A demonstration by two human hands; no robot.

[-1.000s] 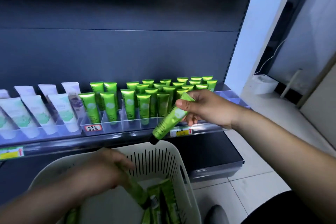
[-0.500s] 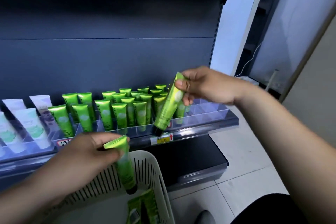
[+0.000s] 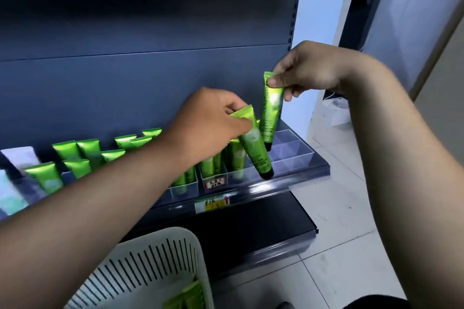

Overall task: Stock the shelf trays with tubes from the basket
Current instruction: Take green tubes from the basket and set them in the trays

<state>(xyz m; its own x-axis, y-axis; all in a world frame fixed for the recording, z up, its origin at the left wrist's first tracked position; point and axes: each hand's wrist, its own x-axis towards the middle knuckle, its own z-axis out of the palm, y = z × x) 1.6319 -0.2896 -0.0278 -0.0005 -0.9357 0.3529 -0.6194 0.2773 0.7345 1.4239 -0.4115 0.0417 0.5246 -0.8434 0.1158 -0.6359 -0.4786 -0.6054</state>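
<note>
My right hand (image 3: 308,70) pinches the flat top end of a green tube (image 3: 271,113), which hangs cap down over the clear shelf tray (image 3: 298,155). My left hand (image 3: 211,120) grips a second green tube (image 3: 253,145) by its top; that tube tilts, its black cap at the tray's front compartments. Several green tubes (image 3: 82,150) stand in the tray rows to the left. The white slotted basket (image 3: 155,258) sits below, with more green tubes (image 3: 190,296) inside.
The dark shelf back panel (image 3: 125,78) rises behind the trays. White and mint tubes (image 3: 15,158) stand at the far left. A yellow price tag (image 3: 213,204) hangs on the shelf edge. A dark lower shelf (image 3: 263,228) juts out above the tiled floor (image 3: 339,208).
My left hand rose from the basket with a tube and reached to the tray on the right. My right hand carried its tube up and over the tray's right end.
</note>
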